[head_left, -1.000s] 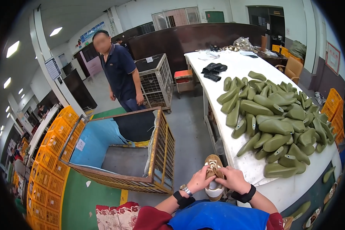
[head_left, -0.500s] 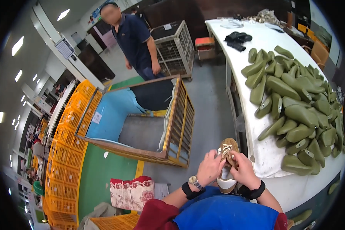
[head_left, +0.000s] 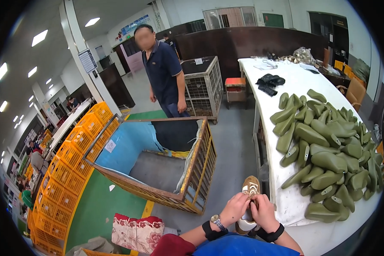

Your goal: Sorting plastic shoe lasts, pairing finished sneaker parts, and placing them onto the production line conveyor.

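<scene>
The white table (head_left: 301,81) stands to the right of the walkway. Just to the left of its near part, a brown and white shoe (head_left: 252,186) with pale laces is held in the air, in front of the person's body. Its toe points away from the person and its heel comes toward the blue apron (head_left: 230,246).

The left hand (head_left: 234,209) is on the shoe's left side, the one farther from the table. Its thumb and fingers are bent and closed on the shoe's upper, near the opening, below the laces. The right hand (head_left: 265,214), nearer to the table, grips the upper from the other side, also with bent fingers. Which small part the fingertips pinch, I cannot tell.

On the table lies a large heap of olive-green shoe lasts (head_left: 326,164), and behind it, toward the far end, a crumpled black thing (head_left: 270,83). To the left of the table is a rusty cart (head_left: 202,164) with blue lining, and beyond it stands a person in a dark shirt (head_left: 163,64). Farthest left from the table, orange crates (head_left: 62,183) are stacked in a row.
</scene>
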### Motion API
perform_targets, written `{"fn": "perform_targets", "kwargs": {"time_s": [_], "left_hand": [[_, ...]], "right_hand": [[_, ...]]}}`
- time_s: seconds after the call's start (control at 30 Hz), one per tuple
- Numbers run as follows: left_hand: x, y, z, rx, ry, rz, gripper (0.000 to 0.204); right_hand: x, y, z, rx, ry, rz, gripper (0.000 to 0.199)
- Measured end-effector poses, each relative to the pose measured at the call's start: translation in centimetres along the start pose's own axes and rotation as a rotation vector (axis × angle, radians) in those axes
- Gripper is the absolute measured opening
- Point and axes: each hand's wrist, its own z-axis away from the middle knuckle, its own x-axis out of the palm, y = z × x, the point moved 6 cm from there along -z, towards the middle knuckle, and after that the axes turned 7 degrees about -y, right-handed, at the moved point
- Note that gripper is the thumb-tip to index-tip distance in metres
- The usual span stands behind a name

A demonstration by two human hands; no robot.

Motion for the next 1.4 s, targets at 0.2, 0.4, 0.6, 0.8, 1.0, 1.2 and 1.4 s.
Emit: {"fn": "perform_targets", "kwargs": {"time_s": [0.2, 0.4, 0.6, 0.8, 1.0, 1.2, 1.4], "left_hand": [[-0.2, 2.0, -0.6, 0.046, -0.004, -0.017, 0.016], [-0.9, 3.3, -0.6, 0.036, 0.086, -0.034, 0.016], [-1.2, 4.1, -0.3, 0.092, 0.122, -0.090, 0.016], [-1.6, 5.0, 0.2, 0.094, 0.104, -0.117, 0.015], [-3.2, 4.1, -0.4, 0.033, 0.158, -0.009, 0.012], [-2.4, 2.7, -1.0, -0.042, 0.103, 0.095, 0.022], [-0.8, 4.4, -2.0, 0.104, -0.142, -0.074, 0.027]], "right_hand": [[-1.2, 0.1, 0.6, -0.039, 0.164, 0.019, 0.015], [-2.2, -0.7, 1.2, -0.053, 0.151, 0.038, 0.018], [-2.7, -1.1, 1.6, -0.125, 0.176, -0.007, 0.023], [-1.9, -0.3, 1.3, -0.073, 0.081, -0.296, 0.013], [-1.6, -0.5, 2.1, -0.141, -0.029, -0.440, 0.014], [-2.2, -0.2, 1.9, -0.087, 0.005, -0.384, 0.014], [-3.1, -0.7, 0.4, -0.061, 0.125, -0.138, 0.016]]}}
